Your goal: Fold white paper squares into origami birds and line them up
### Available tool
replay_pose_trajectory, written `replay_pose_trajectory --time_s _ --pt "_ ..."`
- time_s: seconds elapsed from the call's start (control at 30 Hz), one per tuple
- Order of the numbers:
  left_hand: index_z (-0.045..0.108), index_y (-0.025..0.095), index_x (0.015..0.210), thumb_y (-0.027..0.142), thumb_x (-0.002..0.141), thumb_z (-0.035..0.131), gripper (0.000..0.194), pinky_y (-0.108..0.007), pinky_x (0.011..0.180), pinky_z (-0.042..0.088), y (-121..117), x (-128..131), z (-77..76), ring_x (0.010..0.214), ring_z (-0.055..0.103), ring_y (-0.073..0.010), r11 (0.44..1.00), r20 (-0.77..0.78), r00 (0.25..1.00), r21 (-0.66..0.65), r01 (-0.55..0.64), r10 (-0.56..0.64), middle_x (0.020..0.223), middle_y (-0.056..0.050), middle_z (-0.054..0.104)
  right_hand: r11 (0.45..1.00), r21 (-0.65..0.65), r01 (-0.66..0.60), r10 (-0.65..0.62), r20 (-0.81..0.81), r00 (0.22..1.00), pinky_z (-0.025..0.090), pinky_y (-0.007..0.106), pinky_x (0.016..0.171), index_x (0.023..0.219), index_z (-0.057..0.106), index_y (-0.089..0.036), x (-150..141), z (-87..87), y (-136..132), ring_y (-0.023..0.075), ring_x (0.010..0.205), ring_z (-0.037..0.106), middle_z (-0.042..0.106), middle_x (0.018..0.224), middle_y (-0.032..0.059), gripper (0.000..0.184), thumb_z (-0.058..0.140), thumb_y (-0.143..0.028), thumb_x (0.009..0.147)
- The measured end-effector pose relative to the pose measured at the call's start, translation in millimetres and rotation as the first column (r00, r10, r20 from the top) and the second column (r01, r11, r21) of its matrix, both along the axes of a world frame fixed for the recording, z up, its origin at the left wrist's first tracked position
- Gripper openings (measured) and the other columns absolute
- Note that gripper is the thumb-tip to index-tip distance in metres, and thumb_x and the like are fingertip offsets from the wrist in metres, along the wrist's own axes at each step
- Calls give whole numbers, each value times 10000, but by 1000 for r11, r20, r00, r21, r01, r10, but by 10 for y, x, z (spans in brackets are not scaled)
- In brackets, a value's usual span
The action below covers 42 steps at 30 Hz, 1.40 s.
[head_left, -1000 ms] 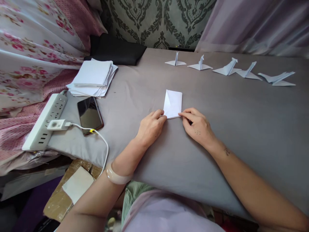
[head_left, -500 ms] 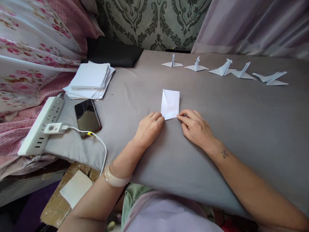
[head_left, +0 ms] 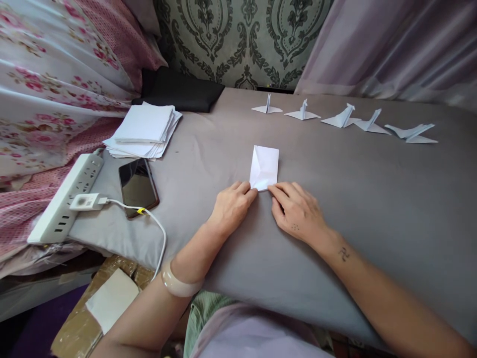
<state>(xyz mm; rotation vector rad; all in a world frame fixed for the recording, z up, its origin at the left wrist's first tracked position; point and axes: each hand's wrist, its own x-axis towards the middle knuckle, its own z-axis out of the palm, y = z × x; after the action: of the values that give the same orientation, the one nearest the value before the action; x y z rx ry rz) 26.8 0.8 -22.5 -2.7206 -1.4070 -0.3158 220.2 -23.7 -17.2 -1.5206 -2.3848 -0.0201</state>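
Observation:
A small white sheet of folded paper [head_left: 265, 166] lies flat on the grey-covered table, with crease lines on its upper layer. My left hand [head_left: 233, 206] is at its lower left corner, thumb and index finger closed together on the edge. From the other side, my right hand [head_left: 298, 211] touches the bottom edge near the right corner with its index fingertip. The right thumb sits apart below that finger, and the other fingers lie stretched alongside. Beyond the sheet stand several white folded paper birds in a row, one of them [head_left: 341, 118] near the middle.
At the left are a stack of white paper [head_left: 143, 127], a phone [head_left: 138, 186] and a power strip [head_left: 67, 199] with a charger and white cable [head_left: 164, 238]. A black folded item [head_left: 182, 89] lies behind the stack. Below the table edge is a taped cardboard box [head_left: 70, 318].
My right index fingertip has slid left along the paper's bottom edge, away from the corner. My left hand stays at its corner. The whole view has shifted slightly.

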Motion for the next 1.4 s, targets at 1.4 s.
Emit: replay_pose_trajectory --time_s 1.4 --pt "504 171 1117 43 909 361 283 -264 854 523 -39 255 109 986 620 -136 974 657 724 201 103 -212 1084 -91 627 978 115 176 -90 -526 846 523 314 757 902 638 -191 108 -4 14 171 772 634 649 891 66 143 495 -201 905"
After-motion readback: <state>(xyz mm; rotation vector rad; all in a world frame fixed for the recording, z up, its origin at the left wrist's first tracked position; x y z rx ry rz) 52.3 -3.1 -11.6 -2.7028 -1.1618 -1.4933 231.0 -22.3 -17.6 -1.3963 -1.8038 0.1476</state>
